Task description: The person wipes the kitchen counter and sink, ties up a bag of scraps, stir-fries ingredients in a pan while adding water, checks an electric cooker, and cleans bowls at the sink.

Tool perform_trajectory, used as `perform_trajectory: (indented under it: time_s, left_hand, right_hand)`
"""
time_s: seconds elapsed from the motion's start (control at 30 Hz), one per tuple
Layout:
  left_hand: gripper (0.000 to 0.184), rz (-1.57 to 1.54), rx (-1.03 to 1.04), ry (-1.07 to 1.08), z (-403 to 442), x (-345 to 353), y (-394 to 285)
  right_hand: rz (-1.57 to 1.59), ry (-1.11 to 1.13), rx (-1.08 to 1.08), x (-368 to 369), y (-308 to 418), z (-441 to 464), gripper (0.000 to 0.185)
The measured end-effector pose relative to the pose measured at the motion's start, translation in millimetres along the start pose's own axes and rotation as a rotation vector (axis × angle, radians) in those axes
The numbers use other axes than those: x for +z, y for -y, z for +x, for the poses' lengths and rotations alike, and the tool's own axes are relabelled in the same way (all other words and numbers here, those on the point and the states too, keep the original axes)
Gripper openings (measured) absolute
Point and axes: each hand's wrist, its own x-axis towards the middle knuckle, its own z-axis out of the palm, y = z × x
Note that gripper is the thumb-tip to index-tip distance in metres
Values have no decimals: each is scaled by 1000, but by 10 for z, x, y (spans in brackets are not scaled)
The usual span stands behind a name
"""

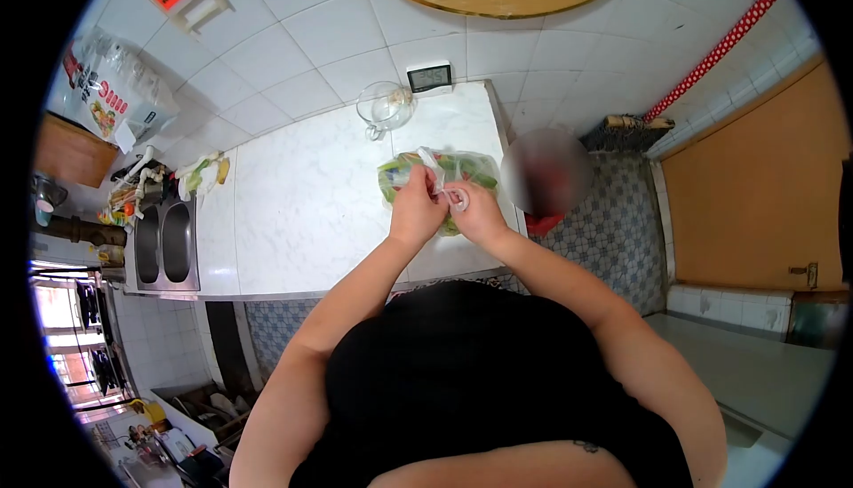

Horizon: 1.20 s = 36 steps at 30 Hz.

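Observation:
A clear plastic bag [480,166] with green leafy vegetables inside lies near the right end of the white counter. Both hands meet over its gathered top. My left hand [418,206] has its fingers closed on the plastic at the bag's middle. Close beside it, my right hand [478,215] pinches a twisted strip of the same bag, which looks like a loop or handle. The fingertips of the two hands nearly touch, and part of the bag is hidden beneath them.
Behind the bag stand a glass cup [384,108] and a small digital clock-like display [430,77] against the tiled wall. A double sink [179,237] is at the counter's left end. Right of the counter, a blurred round shape [546,172] sits above the patterned floor.

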Motion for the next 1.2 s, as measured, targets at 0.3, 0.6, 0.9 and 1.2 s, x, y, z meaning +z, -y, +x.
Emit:
perform_trajectory:
  time_s: [0.3, 0.6, 0.9, 1.2]
  left_hand:
    - [33, -311, -45, 5, 0, 84, 307]
    - [37, 15, 57, -9, -10, 24, 43]
    - [31, -568, -79, -9, 51, 56, 288]
    - [22, -485, -76, 231, 256, 1, 292]
  right_hand:
    - [228, 39, 118, 33, -171, -2, 15]
    - [-14, -8, -76, -39, -24, 19, 21]
    - [264, -45, 94, 58, -150, 7, 15]
    - [656, 102, 499, -72, -468, 50, 18]
